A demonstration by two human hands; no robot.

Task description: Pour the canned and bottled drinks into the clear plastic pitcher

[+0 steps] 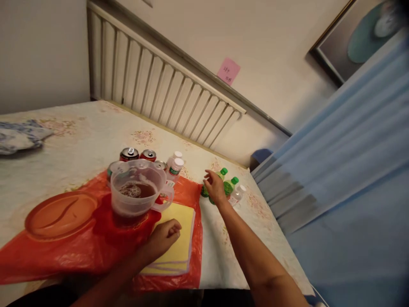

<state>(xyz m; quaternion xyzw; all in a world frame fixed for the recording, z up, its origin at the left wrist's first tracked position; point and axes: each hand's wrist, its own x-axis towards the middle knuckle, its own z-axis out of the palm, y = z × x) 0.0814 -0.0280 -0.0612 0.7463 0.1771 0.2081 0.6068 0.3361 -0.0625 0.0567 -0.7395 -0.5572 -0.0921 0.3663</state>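
My left hand (165,238) is loosely curled, holding nothing, over a stack of yellow sheets (179,251). Beside it, on a red plastic sheet (76,256), a translucent plastic measuring jug (128,204) with a handle contains brown foamy liquid. My right hand (214,184) stretches to the far right of the table, its bent fingers apart. It is nearest to green-capped bottles (230,185), partly covering them; whether it touches one I cannot tell. A clear bottle with a white cap (237,196) stands by them.
An orange oval lid or tray (62,215) lies left of the jug. Behind the jug stand several drink cans (129,154) and white-capped bottles (175,167). Patterned cloth (22,136) lies at far left. A radiator (159,81) lines the wall; a blue curtain (345,170) hangs right.
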